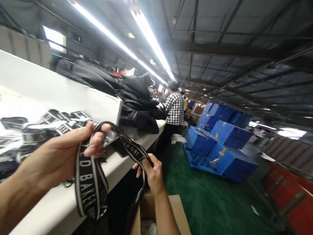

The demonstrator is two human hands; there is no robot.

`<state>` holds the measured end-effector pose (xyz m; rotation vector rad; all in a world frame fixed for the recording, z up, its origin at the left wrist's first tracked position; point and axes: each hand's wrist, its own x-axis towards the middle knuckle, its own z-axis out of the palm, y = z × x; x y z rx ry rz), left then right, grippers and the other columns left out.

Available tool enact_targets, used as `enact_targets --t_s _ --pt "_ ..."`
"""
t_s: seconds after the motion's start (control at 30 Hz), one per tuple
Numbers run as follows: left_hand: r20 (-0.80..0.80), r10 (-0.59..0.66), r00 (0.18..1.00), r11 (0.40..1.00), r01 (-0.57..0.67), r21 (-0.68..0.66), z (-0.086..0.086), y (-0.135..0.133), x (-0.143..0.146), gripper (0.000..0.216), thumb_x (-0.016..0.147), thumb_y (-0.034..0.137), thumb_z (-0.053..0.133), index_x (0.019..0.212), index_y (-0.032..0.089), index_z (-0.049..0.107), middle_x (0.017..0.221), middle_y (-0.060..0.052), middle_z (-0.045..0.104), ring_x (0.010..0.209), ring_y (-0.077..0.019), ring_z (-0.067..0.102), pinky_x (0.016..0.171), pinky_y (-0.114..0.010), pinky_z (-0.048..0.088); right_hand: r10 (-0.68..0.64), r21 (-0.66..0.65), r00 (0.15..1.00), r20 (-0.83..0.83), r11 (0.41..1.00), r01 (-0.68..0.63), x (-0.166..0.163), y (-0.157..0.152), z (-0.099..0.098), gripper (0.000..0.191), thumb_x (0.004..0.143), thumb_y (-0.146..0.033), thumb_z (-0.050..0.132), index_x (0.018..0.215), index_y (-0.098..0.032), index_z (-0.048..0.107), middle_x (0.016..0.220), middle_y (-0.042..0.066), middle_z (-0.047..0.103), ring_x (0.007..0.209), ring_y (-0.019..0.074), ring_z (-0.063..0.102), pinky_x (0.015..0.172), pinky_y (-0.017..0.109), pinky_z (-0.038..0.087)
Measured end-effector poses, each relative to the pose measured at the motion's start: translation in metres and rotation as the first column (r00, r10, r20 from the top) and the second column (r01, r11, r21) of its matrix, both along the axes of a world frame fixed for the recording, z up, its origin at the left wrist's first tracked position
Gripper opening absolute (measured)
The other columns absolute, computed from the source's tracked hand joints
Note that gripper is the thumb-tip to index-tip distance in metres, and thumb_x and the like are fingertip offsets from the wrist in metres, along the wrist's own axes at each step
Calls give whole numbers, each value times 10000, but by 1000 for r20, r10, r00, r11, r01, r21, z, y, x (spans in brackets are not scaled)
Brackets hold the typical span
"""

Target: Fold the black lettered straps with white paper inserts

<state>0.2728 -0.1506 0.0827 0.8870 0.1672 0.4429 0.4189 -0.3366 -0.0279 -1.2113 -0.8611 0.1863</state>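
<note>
Left hand: the left hand (61, 153) is over the near edge of the workbench, its fingers curled shut around the strap, with the thumb and forefinger pressing it at the top.
Right hand: the right hand (153, 174) is out past the front edge of the workbench, above the cardboard box, its fingertips pinched narrow on the strap.
Strap: the strap (130, 147), black webbing with white lettering, arches from the left hand across to the right hand. A doubled loop of it hangs below the left hand, in front of the bench edge.
Workbench: the long white workbench (56, 202) runs away along the left side.
Strap pile: a strap pile (36, 130) of like black-and-white webbing lies on the bench just behind the left hand.
Black bags: the black bags (137, 98) are heaped toward the far end of the bench.
Co-worker: a person in a checked shirt (174, 109) stands at the far end of the bench.
Cardboard box: the open cardboard box (178, 209) is on the floor beneath the right wrist.
Blue boxes: the blue boxes (227, 133) are stacked on the green floor (215, 202), well apart from the bench.
</note>
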Motion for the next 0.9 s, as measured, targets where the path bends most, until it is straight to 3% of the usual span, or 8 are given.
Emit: enact_targets --t_s 0.17,0.27,0.37,0.47,0.6,0.73,0.8,0.9 --pt "134 -55 989 997 62 -45 14 -16 -4 127 822 161 686 835 59 761 537 -20 516 443 -103 515 445 -176 534 62 -29 997 44 998 -61 -1 4 -3 315 978 -455 594 981 -165 719 911 84 760 821 197 707 734 279 518" --pt "121 -164 979 986 157 59 9 -13 -4 381 590 212 955 898 84 771 599 -15 577 508 -108 567 484 -151 537 49 29 997 -56 998 -48 -7 8 -8 297 940 -452 653 1031 -177 716 883 63 754 773 182 702 730 280 547" --pt "-27 -219 975 953 220 210 2 -5 -8 407 649 395 934 891 122 754 654 -38 625 510 -115 561 445 -158 501 30 55 991 -128 998 -23 -7 6 -9 289 877 -447 731 948 -167 722 745 33 723 650 143 659 671 253 550" --pt "-179 -236 955 860 291 420 -5 1 -13 421 757 525 826 880 147 687 654 -26 603 478 -99 497 406 -150 422 -1 53 988 -157 999 9 -2 2 -6 309 799 -450 799 823 -155 710 604 9 672 520 110 585 546 215 503" --pt "-252 24 967 704 163 691 -14 9 -13 724 725 392 830 1337 211 488 883 -20 656 615 -128 536 519 -193 449 -95 -53 990 -104 995 90 6 2 4 322 727 -424 843 807 -133 732 507 -8 617 427 99 537 435 195 441" --pt "-267 187 945 465 155 872 -31 31 -6 469 724 338 641 1149 141 661 803 -22 655 624 -143 506 535 -228 374 -135 -185 991 -22 974 128 23 3 29 413 697 -406 853 979 -119 762 525 4 641 422 116 559 399 197 440" --pt "-286 173 943 471 175 864 -43 46 -4 365 692 306 601 987 132 726 753 -24 655 660 -159 534 581 -243 391 -149 -209 989 -20 968 141 38 0 46 443 668 -398 872 995 -117 765 525 6 637 418 106 548 385 185 428" --pt "-325 127 937 607 185 773 -67 66 -7 294 648 300 601 844 121 728 749 -44 667 654 -162 551 602 -257 419 -238 -157 970 -60 961 226 73 -10 74 442 607 -343 902 973 -131 775 597 7 656 420 65 525 357 138 390"
